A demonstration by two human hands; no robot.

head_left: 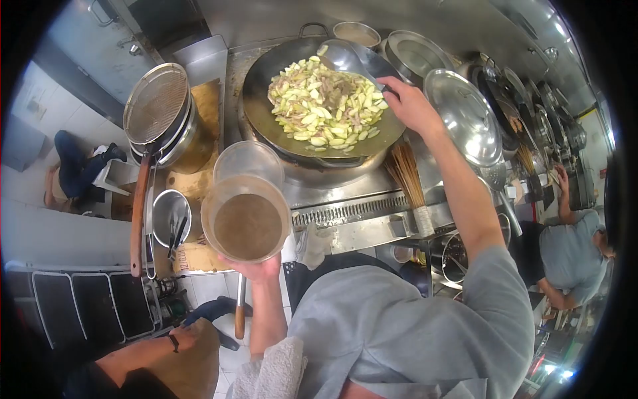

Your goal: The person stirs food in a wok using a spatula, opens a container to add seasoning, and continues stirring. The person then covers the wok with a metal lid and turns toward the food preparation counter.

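Observation:
My left hand [260, 268] supports a clear plastic tub [211, 223] from below, its fingers mostly hidden under it. Greyish-brown contents [249, 226] fill the lower part of the tub; I cannot tell whether they are liquid or powder. My right hand [410, 104] is closed on the handle of a metal ladle [344, 56], whose bowl rests inside the far side of the wok [262, 110]. Pale green-yellow slices mixed with brownish strips [325, 100] are heaped in the wok. A greyish-brown patch lies on top of the heap, near the ladle.
A bamboo brush [405, 169] leans by the wok's right side. Metal lids [465, 116] stand farther right. On the left are a wire strainer [157, 100] over a pot and a metal cup [171, 213] with utensils. Other people [575, 256] are at the right and lower left.

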